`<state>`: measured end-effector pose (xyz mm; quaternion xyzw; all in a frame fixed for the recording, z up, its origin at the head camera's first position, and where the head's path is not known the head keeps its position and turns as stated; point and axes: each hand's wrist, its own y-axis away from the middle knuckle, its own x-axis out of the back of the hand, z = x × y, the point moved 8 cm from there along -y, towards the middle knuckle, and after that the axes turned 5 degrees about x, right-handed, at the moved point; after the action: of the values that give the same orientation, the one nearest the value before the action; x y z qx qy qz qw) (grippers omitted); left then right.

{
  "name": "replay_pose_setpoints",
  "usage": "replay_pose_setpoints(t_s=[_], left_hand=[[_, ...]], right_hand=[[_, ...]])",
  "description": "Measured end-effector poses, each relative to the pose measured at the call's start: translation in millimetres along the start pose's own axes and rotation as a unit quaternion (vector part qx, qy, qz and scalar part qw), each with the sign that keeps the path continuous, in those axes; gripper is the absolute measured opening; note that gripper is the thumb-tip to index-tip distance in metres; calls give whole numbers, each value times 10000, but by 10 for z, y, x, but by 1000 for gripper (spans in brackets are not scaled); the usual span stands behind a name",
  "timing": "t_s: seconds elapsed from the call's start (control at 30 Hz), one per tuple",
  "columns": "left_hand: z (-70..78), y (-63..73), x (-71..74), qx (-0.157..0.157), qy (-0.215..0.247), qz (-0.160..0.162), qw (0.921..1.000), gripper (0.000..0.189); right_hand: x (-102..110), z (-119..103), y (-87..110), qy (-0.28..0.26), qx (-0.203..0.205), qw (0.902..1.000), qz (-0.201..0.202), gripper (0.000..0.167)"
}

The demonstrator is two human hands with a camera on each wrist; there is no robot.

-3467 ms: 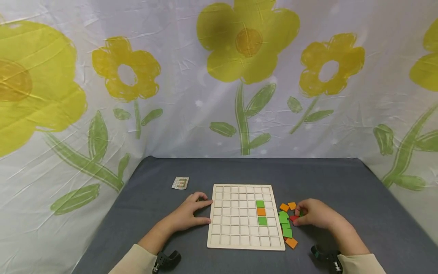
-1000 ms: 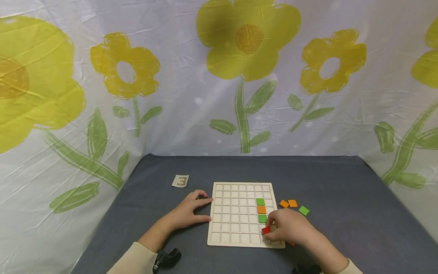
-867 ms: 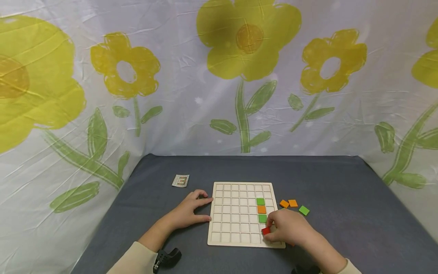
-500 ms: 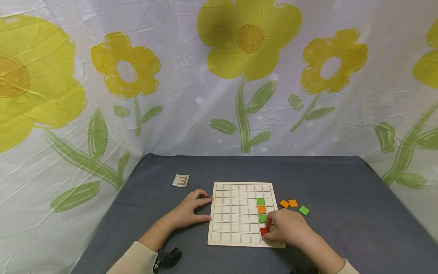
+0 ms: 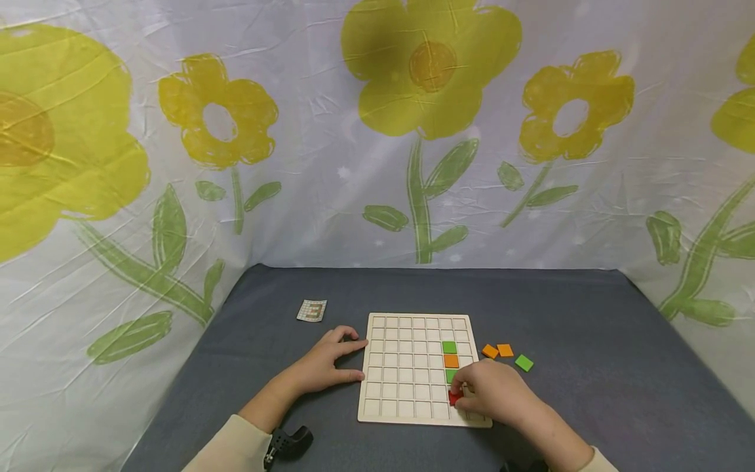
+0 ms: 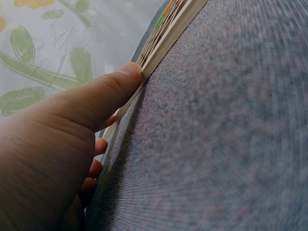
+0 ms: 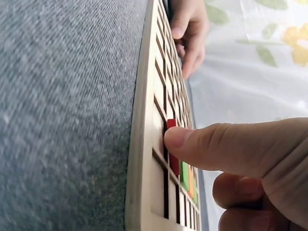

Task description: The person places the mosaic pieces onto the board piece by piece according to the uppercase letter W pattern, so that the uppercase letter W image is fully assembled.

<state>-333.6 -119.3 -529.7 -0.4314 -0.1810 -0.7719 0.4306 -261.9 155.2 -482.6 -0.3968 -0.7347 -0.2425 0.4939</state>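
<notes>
A light wooden grid board (image 5: pixel 395 393) lies on the dark cloth. In one of its columns, a green tile (image 5: pixel 449 347), an orange tile (image 5: pixel 451 361) and another green tile (image 5: pixel 451 376) sit in cells. Just below them is a red tile (image 5: pixel 453 398), pinched by my right hand (image 5: pixel 495 392), which partly covers it. The right wrist view has the thumb on the side of the red tile (image 7: pixel 172 162), which stands slightly proud of the grid. My left hand (image 5: pixel 321 364) touches the board's left edge with thumb and index finger apart; the left wrist view shows its thumb against the rim (image 6: pixel 166 54).
Two orange tiles, one of them an outer orange tile (image 5: pixel 504 350), and a loose green tile (image 5: pixel 523 362) lie right of the board. A small printed grid card (image 5: pixel 311 311) lies at the upper left. A flower-patterned curtain (image 5: pixel 318 164) hangs behind the table.
My right hand took a red tile from the pile right of the board and brought it left over the grid, down to a cell below the green one. The left hand stayed at the board's edge.
</notes>
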Motion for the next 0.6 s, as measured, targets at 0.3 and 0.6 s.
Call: replay_pose_setpoints(t_s=[0.3, 0.6], left_hand=[[-10, 2, -9, -20, 17, -16, 10000, 74], [-1, 5, -7, -47, -36, 8, 10000, 71]], right_hand=[[-8, 103, -8, -260, -105, 9995, 126, 10], [65, 132, 1, -317, -75, 9992, 250, 11]])
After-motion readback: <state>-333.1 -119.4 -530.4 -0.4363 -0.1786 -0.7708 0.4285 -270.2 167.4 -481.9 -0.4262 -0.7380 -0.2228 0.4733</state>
